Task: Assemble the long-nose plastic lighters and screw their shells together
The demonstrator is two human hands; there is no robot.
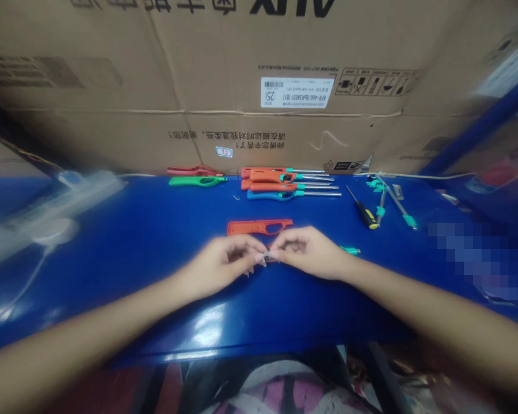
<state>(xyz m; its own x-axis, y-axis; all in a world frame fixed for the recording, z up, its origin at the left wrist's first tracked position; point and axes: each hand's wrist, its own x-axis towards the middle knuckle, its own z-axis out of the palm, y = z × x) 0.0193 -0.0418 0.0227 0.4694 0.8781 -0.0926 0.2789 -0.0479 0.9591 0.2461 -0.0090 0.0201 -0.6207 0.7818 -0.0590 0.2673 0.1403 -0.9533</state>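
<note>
Over the blue table, my left hand (216, 263) and my right hand (308, 253) meet fingertip to fingertip. Both pinch a small greyish, metal-looking part (267, 256), mostly covered by the fingers and too small to name. Just beyond them lies an orange lighter handle shell (245, 228) with a trigger loop at its right end. Something dark red shows beneath the fingertips, but its shape is hidden. A teal-green piece (351, 250) pokes out from behind my right wrist.
Several orange lighters (265, 177) and a blue lighter (267, 195) lie by the cardboard box (224, 123). Left of them are a green shell (190, 181) and red shells (190, 171). A screwdriver (365, 214) and metal tubes (397, 204) lie right; a power strip (82, 195) lies left.
</note>
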